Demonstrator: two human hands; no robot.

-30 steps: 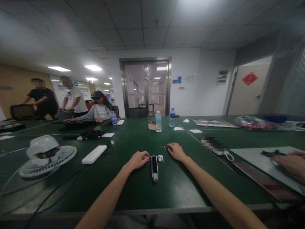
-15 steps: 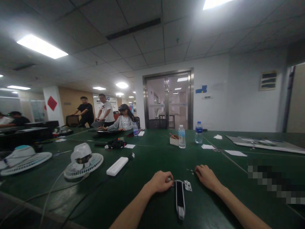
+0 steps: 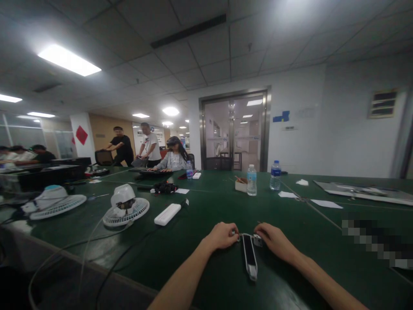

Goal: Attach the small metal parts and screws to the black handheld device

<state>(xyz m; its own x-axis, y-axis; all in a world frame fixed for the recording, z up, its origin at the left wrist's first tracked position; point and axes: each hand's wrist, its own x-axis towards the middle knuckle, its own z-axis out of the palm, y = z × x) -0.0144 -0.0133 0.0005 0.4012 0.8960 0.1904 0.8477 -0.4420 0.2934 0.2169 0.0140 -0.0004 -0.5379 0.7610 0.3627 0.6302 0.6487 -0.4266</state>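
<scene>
A slim black and white device [image 3: 249, 256] lies lengthwise on the green table [image 3: 200, 262] in front of me. My left hand [image 3: 222, 235] rests curled at the device's far left corner, fingertips pinched on a small part I cannot make out. My right hand [image 3: 271, 240] lies on the table at the device's far right corner, fingers closed over a small white piece [image 3: 257, 241].
A white power strip [image 3: 167, 214] and two white fans [image 3: 125, 206] lie to the left, with cables trailing. Two water bottles [image 3: 252, 180] and a small box stand farther back. Three people work at the far left end. Papers and a board lie at right.
My right hand moved left from the bare table onto the small white piece beside the device. The view shifted a little; my left hand stayed at the device's corner.
</scene>
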